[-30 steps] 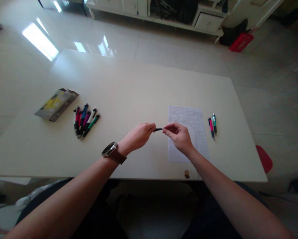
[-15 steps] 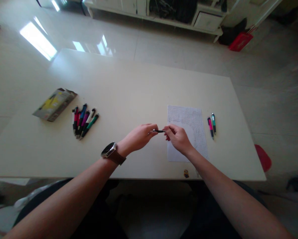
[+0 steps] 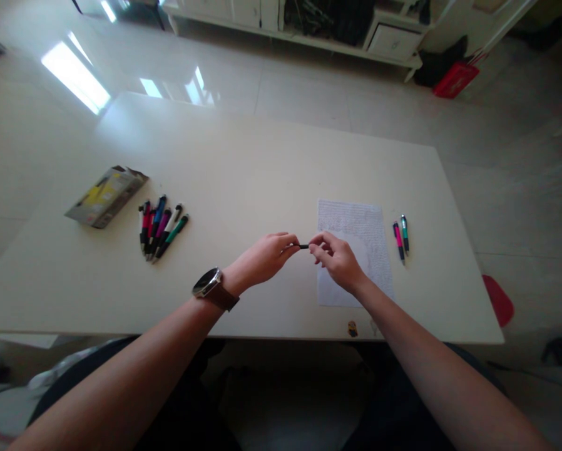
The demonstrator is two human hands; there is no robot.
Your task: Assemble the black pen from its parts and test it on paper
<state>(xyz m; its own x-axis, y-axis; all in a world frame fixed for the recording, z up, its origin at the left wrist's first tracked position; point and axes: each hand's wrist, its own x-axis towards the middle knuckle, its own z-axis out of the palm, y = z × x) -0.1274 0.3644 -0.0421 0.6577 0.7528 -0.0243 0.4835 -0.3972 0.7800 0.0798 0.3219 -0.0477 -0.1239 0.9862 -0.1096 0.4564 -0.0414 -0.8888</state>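
Between my hands, over the left edge of a written sheet of paper [image 3: 379,250], is a pen [image 3: 304,247], of which only a short black part shows. My left hand [image 3: 270,255], with a watch [image 3: 208,283] on its wrist, is closed on one end. At the other end, the fingertips of my right hand [image 3: 336,255] pinch the pen's tip. To the right of the paper lie a pink pen [image 3: 398,242] and a teal pen [image 3: 405,234], side by side. My fingers hide the rest of the held pen.
Several coloured pens [image 3: 161,230] lie in a bunch on the left of the white table [image 3: 243,169]. A grey and yellow box [image 3: 106,195] is beside them. A small sticker [image 3: 352,329] is at the near edge. Beyond the floor stands a white cabinet [image 3: 224,12].
My right fingers have shifted slightly at the pen's end, and less of the pen shows between my hands. The whole view has moved a little; the things on the table stay in place.
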